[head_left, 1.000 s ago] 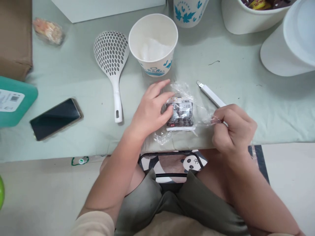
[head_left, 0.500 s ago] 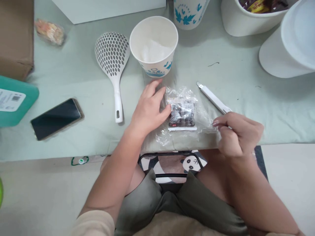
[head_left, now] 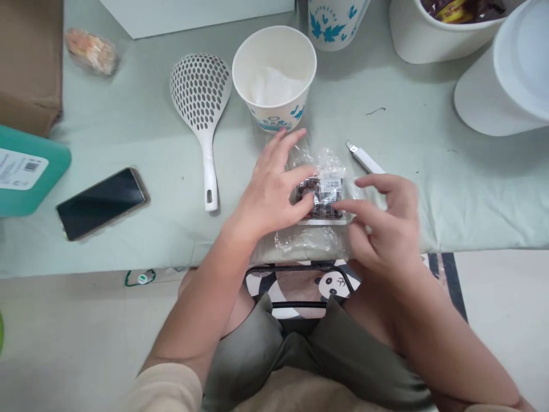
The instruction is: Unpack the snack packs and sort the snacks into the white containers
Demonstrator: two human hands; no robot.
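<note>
A small dark packet with a printed label lies on clear plastic wrap near the table's front edge. My left hand rests over the packet's left side, fingers spread, thumb and a finger on it. From the right, my right hand reaches to the packet; its fingers are apart and one fingertip is at the packet's right part. Behind the right hand lies a white utility knife, its handle partly hidden. Just beyond my left fingertips stands a paper cup with white material inside.
To the left are a white slotted skimmer, a phone, a green container, a cardboard box and a wrapped snack. At the back right stand another paper cup, a white bin and a lidded white container.
My right hand has let go of the wrap's right edge, opened and moved left to the packet. My left hand has shifted right, further over the packet.
</note>
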